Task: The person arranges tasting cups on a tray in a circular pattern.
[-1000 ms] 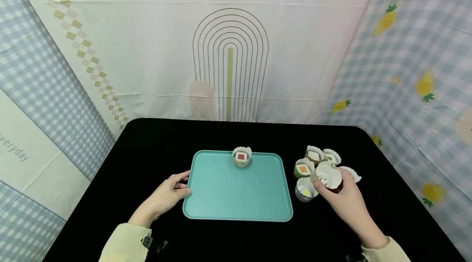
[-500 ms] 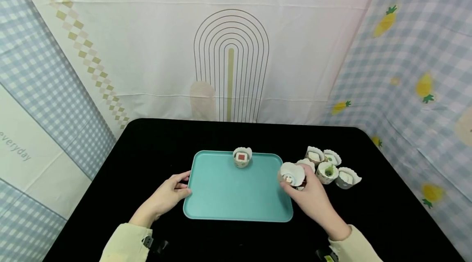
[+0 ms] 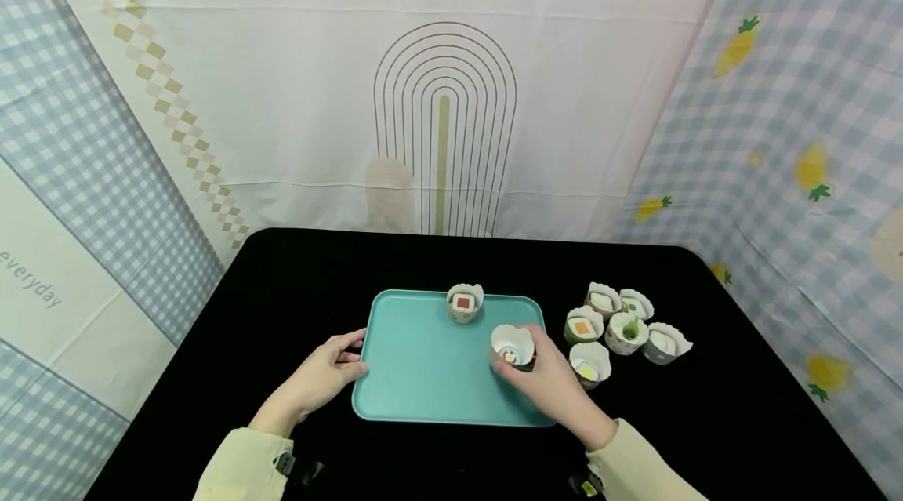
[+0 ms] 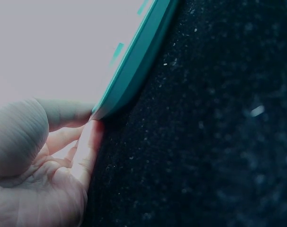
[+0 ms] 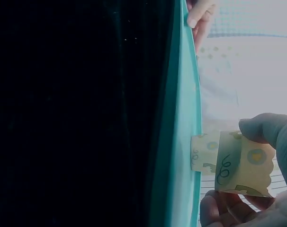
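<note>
In the head view, a turquoise tray [image 3: 430,387] lies on the black table. My left hand [image 3: 319,374] pinches its left edge; the left wrist view shows the thumb [image 4: 70,112] and a finger meeting at the rim. My right hand [image 3: 553,383] holds a paper baking cup [image 3: 513,336] over the right part of the tray, thumb on the near side and fingers round the back. A small item with a pale figure lies in that cup. Printed squiggles cover its outside [image 5: 247,165] in the right wrist view. Another paper cup with a red-square piece [image 3: 463,303] stands at the tray's back edge.
Right of the tray stands a cluster of several paper cups, among them one with an orange-topped piece [image 3: 582,327], one with a yellow-centred piece [image 3: 589,364] and one with a green item [image 3: 627,333]. A patterned curtain [image 3: 303,93] hangs behind the table.
My right hand has carried the paper cup left from above the cluster to over the tray, uncovering the cups behind it. The left hand has stayed at the tray's edge.
</note>
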Tool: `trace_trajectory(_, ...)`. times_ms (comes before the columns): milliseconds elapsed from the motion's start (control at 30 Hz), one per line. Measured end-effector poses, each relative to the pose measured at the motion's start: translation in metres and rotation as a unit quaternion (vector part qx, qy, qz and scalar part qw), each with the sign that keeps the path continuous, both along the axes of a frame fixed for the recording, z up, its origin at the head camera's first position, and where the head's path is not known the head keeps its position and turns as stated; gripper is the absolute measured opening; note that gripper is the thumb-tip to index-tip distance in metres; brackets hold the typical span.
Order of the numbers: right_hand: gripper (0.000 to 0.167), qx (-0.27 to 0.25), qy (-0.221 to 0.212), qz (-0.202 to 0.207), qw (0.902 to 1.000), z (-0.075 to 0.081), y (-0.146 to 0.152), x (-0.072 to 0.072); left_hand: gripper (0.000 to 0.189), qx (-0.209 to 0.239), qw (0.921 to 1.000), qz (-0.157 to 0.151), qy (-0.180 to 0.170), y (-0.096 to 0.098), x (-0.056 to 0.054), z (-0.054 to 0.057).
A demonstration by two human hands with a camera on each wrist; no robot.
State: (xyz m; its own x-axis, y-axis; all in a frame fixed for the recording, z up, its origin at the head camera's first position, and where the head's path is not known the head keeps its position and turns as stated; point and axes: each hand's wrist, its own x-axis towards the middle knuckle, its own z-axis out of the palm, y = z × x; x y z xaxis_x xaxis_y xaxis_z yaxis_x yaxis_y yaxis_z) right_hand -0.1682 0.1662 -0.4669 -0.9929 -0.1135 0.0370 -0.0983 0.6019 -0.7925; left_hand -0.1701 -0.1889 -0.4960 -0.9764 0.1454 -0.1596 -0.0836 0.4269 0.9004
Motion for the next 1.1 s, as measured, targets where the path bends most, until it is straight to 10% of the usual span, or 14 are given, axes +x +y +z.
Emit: trace_trajectory(1100, 0.068, 0.008, -0.011, -0.010, 0.9998, -0.011, -0.016, -0.025, 0.059, -0.011, 0.9999, 0.006, -0.005, 0.001, -0.001, 0.000)
